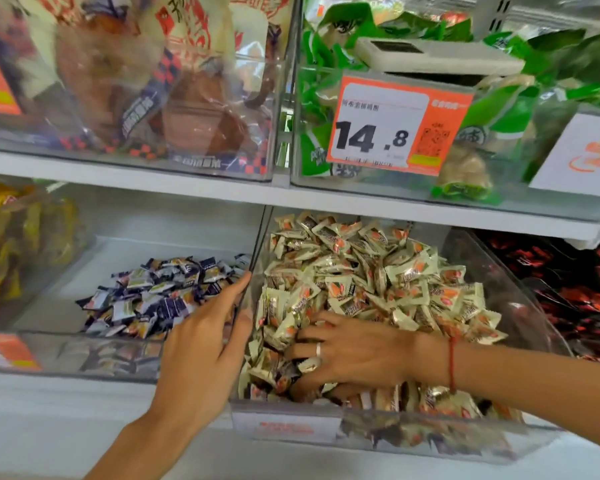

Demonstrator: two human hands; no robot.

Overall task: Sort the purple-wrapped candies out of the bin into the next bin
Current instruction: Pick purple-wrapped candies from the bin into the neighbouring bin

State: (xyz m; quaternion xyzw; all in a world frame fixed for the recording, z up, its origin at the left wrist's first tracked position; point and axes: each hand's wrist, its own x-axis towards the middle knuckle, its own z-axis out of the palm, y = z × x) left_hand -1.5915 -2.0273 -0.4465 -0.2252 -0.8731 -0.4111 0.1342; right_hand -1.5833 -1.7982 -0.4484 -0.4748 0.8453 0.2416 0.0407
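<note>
Right hand [347,355] digging curled fingers into cream-wrapped candies [368,271] inside clear plastic bin [520,306], whether clamped unclear, left hand [205,344] resting straight fingers against that bin's left wall, purple-wrapped candies [160,296] lying left of it.

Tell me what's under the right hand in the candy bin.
The right hand digs into cream-wrapped candies in the clear bin. A dark wrapper shows near its fingers. Whatever lies beneath the palm is covered.

right hand [354,351] fingertips buried in cream candies [361,271]

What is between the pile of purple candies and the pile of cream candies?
In the head view, a clear bin wall separates them; the left hand rests against it.
</note>
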